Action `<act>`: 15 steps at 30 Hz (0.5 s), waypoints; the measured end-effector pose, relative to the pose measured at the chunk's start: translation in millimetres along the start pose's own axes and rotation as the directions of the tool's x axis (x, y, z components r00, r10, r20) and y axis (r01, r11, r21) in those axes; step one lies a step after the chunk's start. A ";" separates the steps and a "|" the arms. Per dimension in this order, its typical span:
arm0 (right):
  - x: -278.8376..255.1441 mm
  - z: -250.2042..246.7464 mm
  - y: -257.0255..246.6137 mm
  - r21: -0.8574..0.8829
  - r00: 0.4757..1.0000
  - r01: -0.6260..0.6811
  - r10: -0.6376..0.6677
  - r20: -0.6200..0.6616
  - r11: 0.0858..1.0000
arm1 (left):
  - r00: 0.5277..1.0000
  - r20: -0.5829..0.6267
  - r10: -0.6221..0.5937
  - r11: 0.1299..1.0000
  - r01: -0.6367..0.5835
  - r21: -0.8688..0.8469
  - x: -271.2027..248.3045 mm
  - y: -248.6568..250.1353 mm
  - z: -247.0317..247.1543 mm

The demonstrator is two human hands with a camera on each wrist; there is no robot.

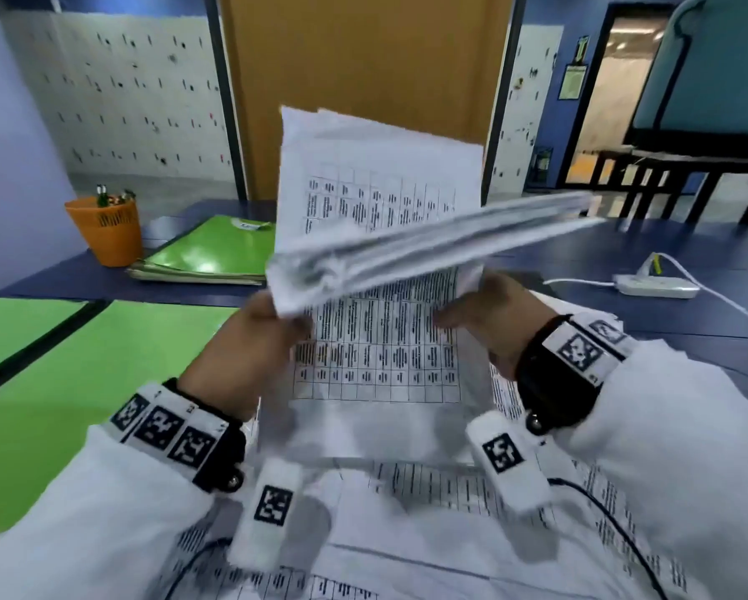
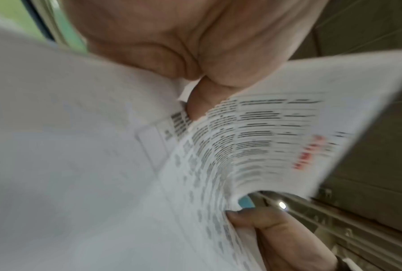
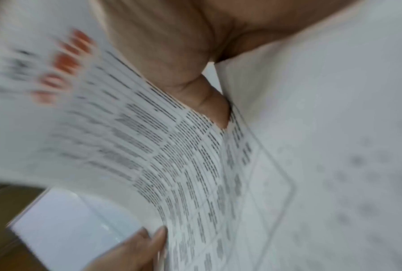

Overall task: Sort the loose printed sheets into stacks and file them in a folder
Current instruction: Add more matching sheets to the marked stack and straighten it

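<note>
Item: sheaf of printed sheets [image 1: 376,270], centre frame, raised off the desk; top pages folded over toward the right, blurred. Your left hand [image 1: 251,339] pinches its lower-left corner, thumb and fingers clamped on paper; your right hand [image 1: 489,322] grips the lower-right edge likewise. Step, by judgement: sorting, leafing through pages. Next move calls for parting one sheet cleanly and laying it on a stack. More loose sheets [image 1: 428,504] lie beneath your wrists. Green folder [image 1: 212,253] sits at mid left, closed, beside an orange pen cup [image 1: 108,231]. White power strip [image 1: 653,288] at right, well apart. Obstruction: folded-over pages hide the table print.
</note>
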State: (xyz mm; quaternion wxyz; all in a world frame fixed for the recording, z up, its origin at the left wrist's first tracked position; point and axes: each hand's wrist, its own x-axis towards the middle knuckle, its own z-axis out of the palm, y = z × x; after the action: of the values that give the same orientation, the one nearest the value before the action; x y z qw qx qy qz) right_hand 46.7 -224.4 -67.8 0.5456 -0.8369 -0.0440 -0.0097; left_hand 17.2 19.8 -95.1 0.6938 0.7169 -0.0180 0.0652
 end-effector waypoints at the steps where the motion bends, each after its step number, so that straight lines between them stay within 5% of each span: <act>1: 1.8 0.1 1.3 0.028 0.995 -0.095 0.094 0.042 0.995 | 0.998 0.049 -0.037 0.998 0.034 0.057 5.2 -5.4 -2.1; 3: 2.9 -1.5 9.6 0.006 0.974 -0.194 0.192 0.123 0.981 | 0.988 0.071 -0.138 0.986 0.131 0.101 14.4 -21.5 -7.0; 5: 4.6 -4.5 14.6 0.072 0.967 -0.227 0.216 0.138 0.971 | 0.971 0.082 -0.223 0.972 0.228 -0.056 13.9 -27.8 -6.3; 9: 7.1 -6.9 11.9 0.343 0.994 -0.108 0.091 0.066 0.933 | 0.939 0.170 -0.300 0.868 0.342 -0.360 9.8 -18.4 -3.1; 13: 2.6 -6.2 1.5 0.393 1.000 -0.012 0.002 0.026 0.919 | 0.886 0.270 -0.377 0.802 0.458 -0.383 5.1 -13.4 -0.8; 15: 2.5 -6.6 -0.4 0.329 1.000 0.009 -0.009 -0.003 0.944 | 0.902 0.245 -0.355 0.824 0.426 -0.375 5.1 -20.7 2.2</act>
State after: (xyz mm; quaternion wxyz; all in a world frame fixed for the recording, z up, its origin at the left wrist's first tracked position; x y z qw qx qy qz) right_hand 49.4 -230.1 -64.6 0.6775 -0.7339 -0.0483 -0.0055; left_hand 24.8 18.7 -115.1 0.8260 0.5420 0.0588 -0.1431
